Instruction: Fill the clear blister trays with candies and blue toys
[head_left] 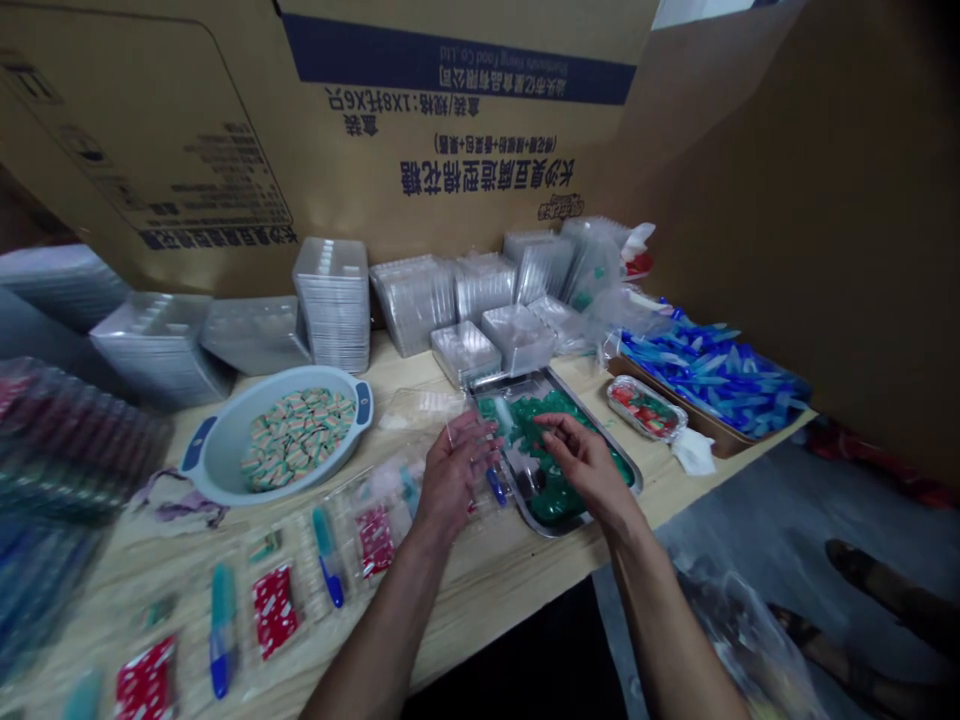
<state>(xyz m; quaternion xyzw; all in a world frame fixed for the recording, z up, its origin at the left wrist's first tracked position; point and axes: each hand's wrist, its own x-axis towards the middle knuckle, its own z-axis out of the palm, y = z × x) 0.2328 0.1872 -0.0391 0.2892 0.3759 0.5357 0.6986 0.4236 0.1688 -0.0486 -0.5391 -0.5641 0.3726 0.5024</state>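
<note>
green packets [559,490]: in one metal tray [637,478] on the wooden tabletop [480,615], glossy, overlapping, too heaped to count. two bare hands at work. right hand [589,460] above the tray, palm down, fingers curled in; cannot tell whether a packet is pinched there. left hand [459,462] beside the tray's left edge, fingers loosely spread and bent, thumb side up, over the far end of a row of clear trays. in that row, three red packets [275,610] with white specks well in view, plus a sliver of red near the left hand; two teal-and-blue sticks [328,555] uncovered, others part hidden or cut off by the frame; small striped pieces [266,545], two made out, blurred. left of the hands, one pale blue basin [217,478] with two dark blue grips, holding many more striped pieces, uncountable. one crumpled cloth [176,500] just beside it. right of the metal tray: one foil container [646,408], red and green contents; one white tissue [694,452]; one cardboard box [724,438] heaped with blue sticks [705,360], dozens. behind, stacks of clear trays [331,305], at least seven, before one large printed carton [480,215], its lettering upside down. two dark shoes [862,570] on the floor at right.
</note>
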